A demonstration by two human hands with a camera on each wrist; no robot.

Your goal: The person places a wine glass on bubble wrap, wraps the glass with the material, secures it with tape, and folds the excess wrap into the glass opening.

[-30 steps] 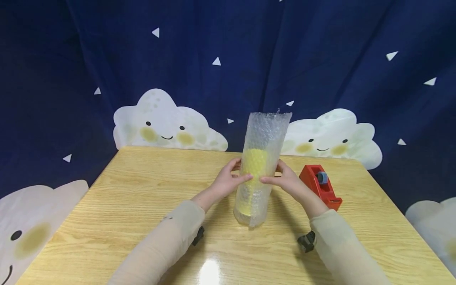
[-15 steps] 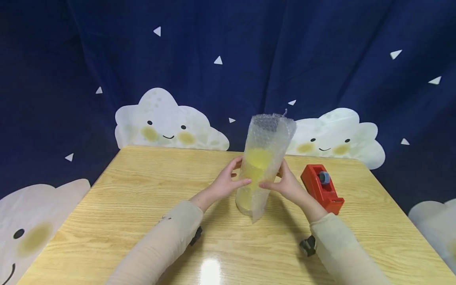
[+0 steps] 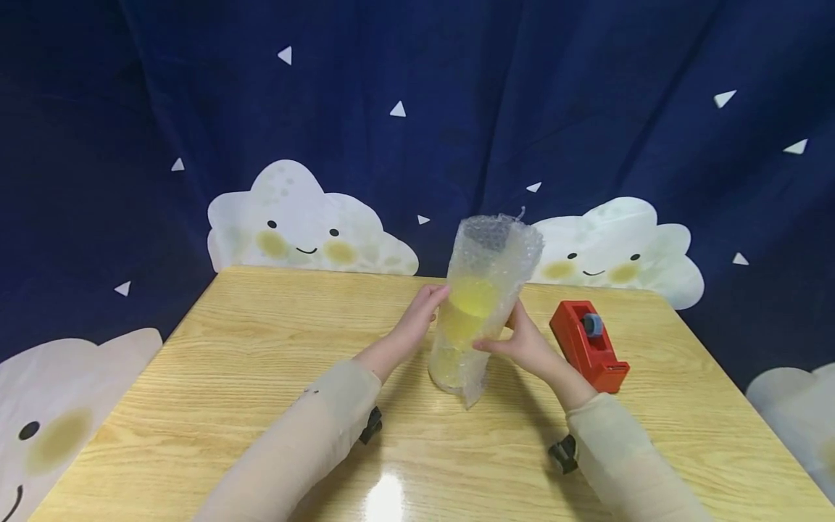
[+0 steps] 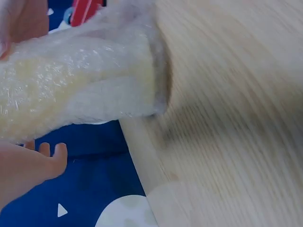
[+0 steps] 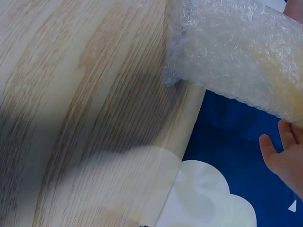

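A sheet of clear bubble wrap (image 3: 499,254) is rolled round a yellow cylinder (image 3: 472,297), leaning to the right at its top. The wrap extends well beyond the cylinder's upper end, and a loose corner hangs at the lower front. On the right, my right hand (image 3: 528,346) grips the roll, thumb across its front and fingers round behind. My left hand (image 3: 412,322) is at the left side, with its thumb along the upper left edge. In the left wrist view, its fingers (image 4: 57,158) extend loosely past the roll.
A red tape dispenser (image 3: 590,346) with a blue roll stands right of my right hand on the wooden table (image 3: 293,319). Behind the table's far edge hangs a dark blue curtain (image 3: 346,109) with cloud faces.
The roll has tilted further to the right at its top and its lower wrap corner now hangs loose. My left thumb has moved off its front up to the left edge.
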